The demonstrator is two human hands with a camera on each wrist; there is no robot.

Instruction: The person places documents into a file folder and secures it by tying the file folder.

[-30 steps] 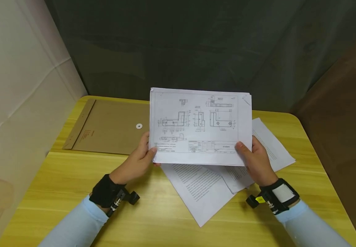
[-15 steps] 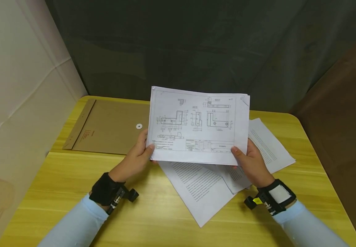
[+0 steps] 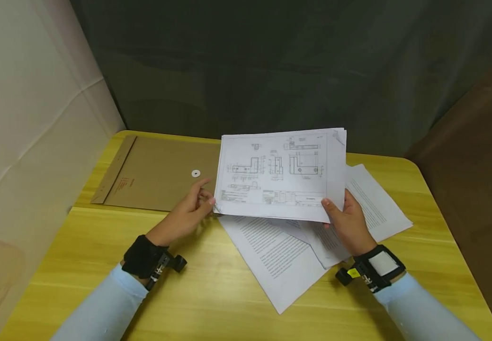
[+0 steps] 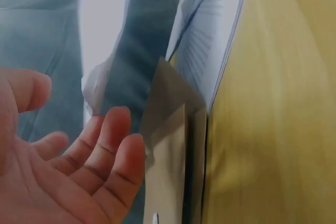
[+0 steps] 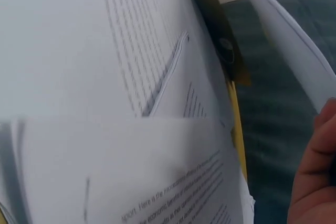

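A stack of white sheets (image 3: 281,173) with an engineering drawing on top hangs tilted above the table. My right hand (image 3: 344,215) pinches its lower right corner, thumb on top and fingers beneath. My left hand (image 3: 190,208) lies just off the stack's lower left corner with its fingers relaxed. In the left wrist view the left hand (image 4: 68,150) is spread, holds nothing, and stands apart from the sheets (image 4: 210,40). In the right wrist view a fingertip (image 5: 315,182) of the right hand shows under the held sheet (image 5: 283,35).
A brown string-tie envelope (image 3: 156,173) lies flat at the back left of the yellow wooden table (image 3: 211,293). Several loose printed sheets (image 3: 271,251) fan out under the held stack, one reaching the right side (image 3: 373,199). Dark curtain behind, pale wall left.
My left hand has let go of the stack's left edge and opened. The stack has dropped flatter and shifted slightly right, held by the right hand alone.
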